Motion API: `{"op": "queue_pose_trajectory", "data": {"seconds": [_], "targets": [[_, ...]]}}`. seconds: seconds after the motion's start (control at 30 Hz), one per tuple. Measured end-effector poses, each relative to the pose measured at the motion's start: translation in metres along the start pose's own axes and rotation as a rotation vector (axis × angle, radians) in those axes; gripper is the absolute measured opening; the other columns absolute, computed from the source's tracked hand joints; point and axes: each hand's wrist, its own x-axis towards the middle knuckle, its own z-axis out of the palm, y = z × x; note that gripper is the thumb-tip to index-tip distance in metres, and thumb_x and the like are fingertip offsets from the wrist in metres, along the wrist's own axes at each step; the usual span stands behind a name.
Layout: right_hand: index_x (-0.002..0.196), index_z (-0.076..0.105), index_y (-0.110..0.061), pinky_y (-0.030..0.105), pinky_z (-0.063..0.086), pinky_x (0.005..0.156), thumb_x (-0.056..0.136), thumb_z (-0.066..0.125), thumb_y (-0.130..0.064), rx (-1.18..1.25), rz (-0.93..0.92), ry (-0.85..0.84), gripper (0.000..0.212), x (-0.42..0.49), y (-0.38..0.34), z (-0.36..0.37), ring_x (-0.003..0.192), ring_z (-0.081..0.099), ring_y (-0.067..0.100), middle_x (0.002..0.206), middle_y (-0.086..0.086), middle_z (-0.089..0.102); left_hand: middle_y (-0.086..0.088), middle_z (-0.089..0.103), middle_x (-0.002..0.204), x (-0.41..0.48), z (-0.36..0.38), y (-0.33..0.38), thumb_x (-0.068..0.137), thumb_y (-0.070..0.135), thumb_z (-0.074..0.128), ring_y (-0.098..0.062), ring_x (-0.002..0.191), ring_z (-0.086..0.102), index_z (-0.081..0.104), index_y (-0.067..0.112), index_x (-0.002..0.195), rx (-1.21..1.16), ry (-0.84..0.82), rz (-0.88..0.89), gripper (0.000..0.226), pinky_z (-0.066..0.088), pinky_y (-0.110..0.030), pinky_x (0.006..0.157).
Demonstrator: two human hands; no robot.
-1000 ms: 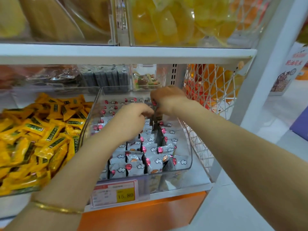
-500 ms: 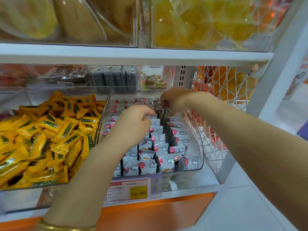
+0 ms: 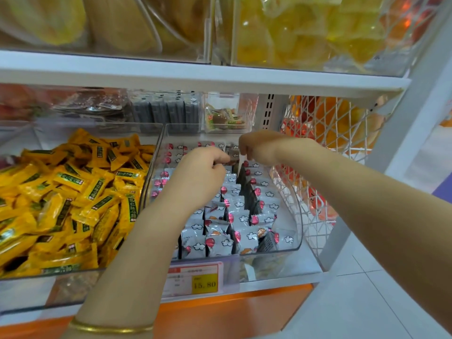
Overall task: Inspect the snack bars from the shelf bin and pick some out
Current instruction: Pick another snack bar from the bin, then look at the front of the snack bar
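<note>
1. Since half a second ago the left hand [image 3: 200, 168] has edged up toward the right hand [image 3: 260, 148] — both stay at the back of the bin.
2. Left hand: fingers curled, thumb and forefinger pinching a snack bar [image 3: 232, 155] at its left edge.
3. Right hand: knuckles up, fingers curled down, pinching the same bar's right edge; the fingertips are hidden.
4. That bar sits between the two hands, just above the rear rows of snack bars [image 3: 234, 211] — grey wrappers with red balloons and white clouds, standing on edge in the clear bin [image 3: 297, 223].
5. On the left wrist is a gold bangle [image 3: 110, 327].
6. A price tag [image 3: 195, 280] reading 15.80 hangs on the bin's front.
7. Yellow packets [image 3: 73, 192] fill the neighbouring bin on the left, and a white wire basket [image 3: 325, 148] stands on the right.
</note>
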Motion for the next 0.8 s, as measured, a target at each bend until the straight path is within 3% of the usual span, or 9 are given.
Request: {"op": "queue_pose_trajectory", "data": {"seconds": [0.03,0.17,0.27,0.37,0.47,0.53,0.63,0.73,0.8], "targets": [[0.126,0.048,-0.007,0.03,0.049,0.077,0.089,0.039,0.01,0.021,0.015,0.058,0.041,0.0,0.001,-0.001,0.097,0.056,0.024,0.117,0.011,0.056,0.002,0.058,0.127,0.0,-0.001,-0.001,0.094,0.007,0.04,-0.008,0.086,0.056,0.06,0.02,0.123,-0.001,0.005,-0.001,0.037,0.037,-0.002,0.057],[0.117,0.055,-0.013,0.028,0.044,0.071,0.091,0.044,-0.001,0.028,0.055,0.272,0.03,0.013,-0.002,-0.001,0.086,0.052,0.018,0.117,0.007,0.057,0.002,0.059,0.124,0.002,-0.003,-0.002,0.094,0.008,0.042,-0.005,0.074,0.051,0.061,0.021,0.121,-0.01,0.036,-0.012,0.036,0.034,0.003,0.052],[0.106,0.063,-0.015,0.034,0.049,0.085,0.093,0.053,-0.019,-0.113,0.042,0.271,0.017,0.028,-0.009,0.004,0.091,0.059,0.019,0.105,0.002,0.064,0.002,0.061,0.117,0.003,-0.004,-0.003,0.094,0.009,0.042,-0.001,0.069,0.048,0.062,0.021,0.119,-0.026,0.049,-0.011,0.035,0.035,0.001,0.05],[0.089,0.062,-0.018,0.042,0.038,0.095,0.092,0.057,-0.026,-0.211,0.074,0.235,0.01,0.038,-0.014,0.012,0.089,0.055,0.018,0.089,-0.004,0.06,0.002,0.062,0.115,0.003,-0.005,-0.002,0.094,0.01,0.043,-0.005,0.077,0.051,0.062,0.021,0.119,-0.034,0.059,-0.019,0.034,0.037,-0.005,0.051],[0.07,0.05,-0.018,0.044,0.035,0.099,0.094,0.053,-0.023,-0.212,0.106,0.285,0.025,0.041,-0.013,0.011,0.086,0.052,0.019,0.077,-0.005,0.052,-0.001,0.063,0.115,0.002,-0.007,-0.003,0.094,0.009,0.042,-0.003,0.059,0.048,0.062,0.02,0.12,-0.059,0.063,-0.022,0.035,0.033,-0.006,0.042],[0.07,0.045,-0.015,0.045,0.037,0.096,0.094,0.053,-0.026,-0.126,0.117,0.343,0.028,0.036,-0.011,0.005,0.084,0.052,0.02,0.076,-0.004,0.051,0.0,0.062,0.119,0.001,-0.008,-0.004,0.094,0.009,0.041,0.0,0.055,0.045,0.061,0.021,0.122,-0.06,0.071,-0.025,0.036,0.032,-0.007,0.036],[0.081,0.045,-0.014,0.037,0.046,0.076,0.095,0.051,-0.026,0.062,0.153,0.47,0.02,0.018,-0.004,-0.006,0.082,0.056,0.023,0.085,0.003,0.056,0.003,0.059,0.126,-0.002,-0.012,-0.003,0.093,0.009,0.042,0.0,0.065,0.047,0.06,0.021,0.122,-0.032,0.097,-0.004,0.036,0.037,-0.006,0.047],[0.091,0.055,-0.007,0.038,0.049,0.07,0.096,0.048,-0.021,0.314,0.205,0.611,0.016,-0.009,0.002,-0.014,0.076,0.055,0.025,0.087,0.007,0.057,0.001,0.058,0.126,-0.008,-0.017,-0.001,0.093,0.009,0.043,-0.008,0.094,0.053,0.058,0.019,0.124,-0.004,0.137,0.021,0.036,0.039,-0.017,0.076],[0.094,0.06,-0.005,0.032,0.046,0.063,0.095,0.051,-0.019,0.472,0.231,0.748,0.017,-0.033,0.001,-0.013,0.069,0.053,0.021,0.083,0.005,0.056,-0.002,0.058,0.124,-0.012,-0.021,0.002,0.093,0.01,0.044,-0.009,0.092,0.053,0.055,0.017,0.127,0.001,0.172,0.033,0.036,0.038,-0.018,0.075]]}}
